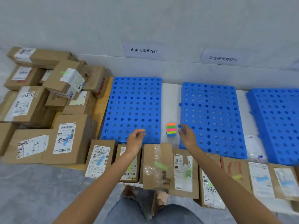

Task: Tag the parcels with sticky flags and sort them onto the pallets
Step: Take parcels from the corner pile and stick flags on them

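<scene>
Both loose-fingered: left hand (135,139), right hand (187,136)

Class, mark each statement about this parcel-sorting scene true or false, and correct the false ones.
1. The flag pad lies between the left pallet and the middle pallet. True.
2. Parcels are stacked on the left pallet. False: no parcel is on it; the parcel pile sits beside it, to the left.
3. The left hand holds a parcel. False: it holds nothing.
4. The parcel wrapped in clear tape bears a green flag. True.
</scene>
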`<state>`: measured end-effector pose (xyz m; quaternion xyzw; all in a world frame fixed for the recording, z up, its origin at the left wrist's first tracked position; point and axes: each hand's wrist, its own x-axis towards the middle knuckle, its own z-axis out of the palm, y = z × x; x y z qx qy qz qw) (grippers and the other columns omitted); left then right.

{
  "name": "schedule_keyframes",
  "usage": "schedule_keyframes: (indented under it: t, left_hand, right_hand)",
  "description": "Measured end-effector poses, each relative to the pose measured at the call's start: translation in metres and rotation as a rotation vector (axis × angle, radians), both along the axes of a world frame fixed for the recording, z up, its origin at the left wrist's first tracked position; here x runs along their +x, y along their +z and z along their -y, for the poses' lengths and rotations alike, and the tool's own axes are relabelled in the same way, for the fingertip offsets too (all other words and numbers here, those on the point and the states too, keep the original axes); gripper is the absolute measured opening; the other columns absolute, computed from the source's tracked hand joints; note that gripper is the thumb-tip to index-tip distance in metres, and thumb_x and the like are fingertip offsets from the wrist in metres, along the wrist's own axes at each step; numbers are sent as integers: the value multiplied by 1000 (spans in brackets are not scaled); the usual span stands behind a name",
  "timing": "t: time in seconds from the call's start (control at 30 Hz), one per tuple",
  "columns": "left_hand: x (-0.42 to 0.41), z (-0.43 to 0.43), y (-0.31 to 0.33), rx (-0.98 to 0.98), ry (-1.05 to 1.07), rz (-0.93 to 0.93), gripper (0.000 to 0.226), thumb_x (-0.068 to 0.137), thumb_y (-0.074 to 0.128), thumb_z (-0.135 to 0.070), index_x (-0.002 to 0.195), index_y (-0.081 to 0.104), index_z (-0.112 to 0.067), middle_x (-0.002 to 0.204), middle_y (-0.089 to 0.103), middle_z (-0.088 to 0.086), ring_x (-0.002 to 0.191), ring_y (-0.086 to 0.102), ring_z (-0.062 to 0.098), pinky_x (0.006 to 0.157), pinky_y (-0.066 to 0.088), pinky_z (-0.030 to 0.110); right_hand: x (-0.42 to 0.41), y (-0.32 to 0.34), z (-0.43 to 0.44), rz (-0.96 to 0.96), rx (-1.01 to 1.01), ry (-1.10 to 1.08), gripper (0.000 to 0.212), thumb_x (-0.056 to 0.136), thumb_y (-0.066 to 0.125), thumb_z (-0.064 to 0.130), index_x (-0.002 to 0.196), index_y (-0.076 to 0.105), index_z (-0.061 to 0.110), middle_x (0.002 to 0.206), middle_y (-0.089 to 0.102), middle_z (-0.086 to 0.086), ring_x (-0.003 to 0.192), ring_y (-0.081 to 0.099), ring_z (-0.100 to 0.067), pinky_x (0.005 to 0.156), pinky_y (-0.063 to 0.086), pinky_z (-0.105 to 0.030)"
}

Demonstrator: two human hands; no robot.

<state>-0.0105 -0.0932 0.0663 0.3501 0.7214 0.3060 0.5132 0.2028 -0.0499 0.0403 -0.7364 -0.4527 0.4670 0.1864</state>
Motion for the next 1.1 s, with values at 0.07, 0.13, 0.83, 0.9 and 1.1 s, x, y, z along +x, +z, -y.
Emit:
schedule_keyframes:
  t: [0.07, 0.13, 0.83, 0.9, 1.1]
  left_hand:
    - [-1, 18, 5, -57, -102, -22, 28, 100, 42, -24, 125, 53, -16, 131, 53, 4, 122, 49, 19, 92, 40, 25]
    - [2, 36, 14, -129, -211, 3, 46, 100, 38, -37, 142, 36, -19, 146, 37, -1, 134, 36, 17, 104, 31, 28]
    - [-151, 31, 134, 346, 81, 191, 50, 93, 56, -29, 139, 36, -33, 122, 59, -11, 98, 63, -3, 74, 52, 15]
    - [-194, 25, 143, 332, 183, 211, 52, 92, 56, -31, 141, 38, -29, 125, 60, -2, 103, 63, 10, 81, 54, 26]
    - [-335, 3, 152, 130, 395, 296, 49, 85, 66, -24, 129, 44, -24, 106, 63, 5, 84, 62, 16, 63, 50, 27]
  right_hand:
    - [-4, 17, 28, -48, 93, 60, 26, 98, 47, 17, 122, 55, 10, 112, 59, -8, 107, 57, -24, 79, 44, -26]
    - [-8, 31, 59, -148, 78, 65, 29, 98, 46, 23, 125, 53, 15, 111, 56, -1, 111, 54, -18, 80, 40, -20]
    - [-211, 150, 38, -682, 252, 324, 85, 88, 63, 10, 149, 10, 38, 142, 42, 8, 117, 54, -5, 92, 52, -36]
    - [-260, 161, 24, -689, 219, 365, 86, 89, 61, 10, 149, 7, 38, 140, 42, 9, 112, 55, -2, 93, 51, -34]
    - [-412, 174, -12, -597, 69, 472, 78, 94, 54, 17, 150, 1, 27, 139, 37, 6, 113, 47, -11, 94, 44, -27]
